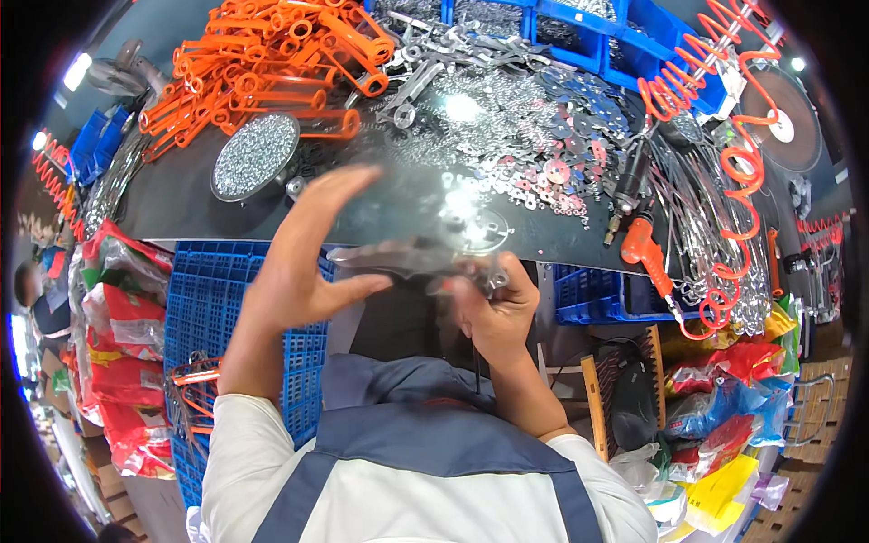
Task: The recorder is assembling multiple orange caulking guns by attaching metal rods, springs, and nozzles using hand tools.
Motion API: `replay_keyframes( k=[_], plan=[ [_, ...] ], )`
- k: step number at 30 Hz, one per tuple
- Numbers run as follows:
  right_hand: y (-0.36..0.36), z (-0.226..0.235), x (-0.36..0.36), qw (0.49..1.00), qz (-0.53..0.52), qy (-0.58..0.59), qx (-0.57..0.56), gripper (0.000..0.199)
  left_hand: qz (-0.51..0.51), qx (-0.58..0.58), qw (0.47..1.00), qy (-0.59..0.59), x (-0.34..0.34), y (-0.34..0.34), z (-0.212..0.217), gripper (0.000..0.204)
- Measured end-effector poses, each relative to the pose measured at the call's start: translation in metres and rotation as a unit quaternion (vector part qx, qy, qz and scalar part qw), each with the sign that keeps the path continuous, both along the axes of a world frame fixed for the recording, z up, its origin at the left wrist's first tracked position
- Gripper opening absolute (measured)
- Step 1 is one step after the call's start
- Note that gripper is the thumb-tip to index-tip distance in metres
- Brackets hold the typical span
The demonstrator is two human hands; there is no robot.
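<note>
**At the bench edge, metal piece between both hands**

At the centre of the frame you hold a slim, dark metal piece (407, 258) level in front of your chest. Your right hand (493, 312) is curled shut around its right end, where a small shiny fitting shows. Your left hand (303, 262) is spread wide, fingers raised and blurred, only the thumb reaching toward the piece's left end; it grips nothing that I can see.

By my reading you are fitting or checking this piece by hand. The next move calls for a steady right grip and a left hand brought onto the free end, clear of any sharp edge.

Upper left lies a heap of orange plastic handles (272, 59), with a round dish of small silver parts (255, 154) just below it. Washers (507, 136) cover the dark bench (172, 204) at top centre, and blue bins (588, 36) stand behind. An orange air tool (644, 249) hangs at the right. Red and yellow crinkled bags (122, 335) pile at the left edge; red, blue and yellow packets (733, 398) fill the lower right
</note>
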State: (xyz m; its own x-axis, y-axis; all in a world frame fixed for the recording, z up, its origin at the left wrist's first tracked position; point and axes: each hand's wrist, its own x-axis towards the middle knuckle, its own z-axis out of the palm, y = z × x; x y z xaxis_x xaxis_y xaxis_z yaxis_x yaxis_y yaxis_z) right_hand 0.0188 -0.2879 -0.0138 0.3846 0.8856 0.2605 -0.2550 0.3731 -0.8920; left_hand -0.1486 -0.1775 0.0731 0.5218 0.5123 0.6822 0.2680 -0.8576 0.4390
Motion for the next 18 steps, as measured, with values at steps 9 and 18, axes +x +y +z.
replay_keyframes(
  k=[9,18],
  plan=[
    [0.001,-0.010,-0.010,0.994,0.086,-0.025,0.064,0.016,-0.286,-0.384,0.878,-0.012,-0.061,0.032,0.006,0.056],
    [0.002,-0.014,-0.004,0.991,0.116,-0.041,0.055,0.016,-0.438,-0.359,0.824,0.025,0.003,0.004,-0.044,0.049]
  ],
)
